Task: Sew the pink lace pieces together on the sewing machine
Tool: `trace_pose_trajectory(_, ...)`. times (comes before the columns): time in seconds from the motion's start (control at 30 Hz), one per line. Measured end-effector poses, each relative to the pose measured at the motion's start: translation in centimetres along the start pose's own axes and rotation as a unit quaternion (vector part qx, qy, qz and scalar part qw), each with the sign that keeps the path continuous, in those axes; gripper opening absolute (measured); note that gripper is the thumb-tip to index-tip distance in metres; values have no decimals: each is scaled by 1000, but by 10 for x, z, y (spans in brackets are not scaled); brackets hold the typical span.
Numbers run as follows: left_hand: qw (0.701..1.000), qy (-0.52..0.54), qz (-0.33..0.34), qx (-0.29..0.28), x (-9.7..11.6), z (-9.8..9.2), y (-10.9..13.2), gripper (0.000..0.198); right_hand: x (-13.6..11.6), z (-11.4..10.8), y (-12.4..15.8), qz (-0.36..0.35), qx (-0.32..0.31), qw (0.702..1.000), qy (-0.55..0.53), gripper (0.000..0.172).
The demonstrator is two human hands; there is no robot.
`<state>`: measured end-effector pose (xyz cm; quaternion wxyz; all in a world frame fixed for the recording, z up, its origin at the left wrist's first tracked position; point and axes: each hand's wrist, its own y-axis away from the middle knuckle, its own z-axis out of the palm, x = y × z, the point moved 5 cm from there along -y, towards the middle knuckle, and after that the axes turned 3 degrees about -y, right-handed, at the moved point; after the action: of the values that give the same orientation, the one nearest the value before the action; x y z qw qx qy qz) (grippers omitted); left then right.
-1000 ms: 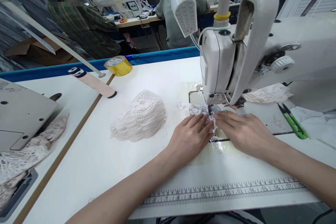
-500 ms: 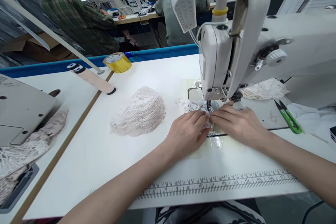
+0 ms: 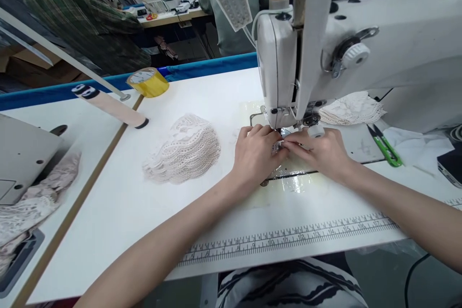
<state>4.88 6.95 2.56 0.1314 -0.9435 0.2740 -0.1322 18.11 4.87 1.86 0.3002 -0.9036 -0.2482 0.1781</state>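
Just in front of the needle of the white sewing machine (image 3: 285,67), both my hands meet over a small piece of white lace (image 3: 277,146). My left hand (image 3: 255,151) covers most of the lace, with its thumb and fingers closed on the near edge. From the other side, my right hand (image 3: 323,151) pinches the lace between thumb and fingers. The needle and presser foot are mostly hidden behind my fingers. To the left lies a fanned stack of white lace pieces (image 3: 186,149). More lace pieces (image 3: 352,108) rest behind the machine head.
Green thread snips (image 3: 386,147) and white cloth (image 3: 415,142) lie at right, near a black box (image 3: 451,168). Yellow tape (image 3: 148,83) and a pink roll (image 3: 111,106) are at back left. A printed ruler (image 3: 274,241) runs along the front edge. Two people sit beyond.
My view has shifted, so the scene sits further left and higher. My hands have moved closer to the needle, and less of the lace shows between them.
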Motion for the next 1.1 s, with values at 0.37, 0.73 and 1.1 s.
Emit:
trace_pose_trajectory(0.37,999,39,2,-27,-6,-5,-2,13,1,1,-4,37,-37,999,3,37)
trace_pose_trajectory(0.73,987,90,86,-102,-10,-23,-12,19,1,0,-4,36,-28,999,-10,37)
trace_pose_trajectory(1.1,995,26,74,-55,-8,-7,-7,14,0,1,-4,41,-18,999,22,42)
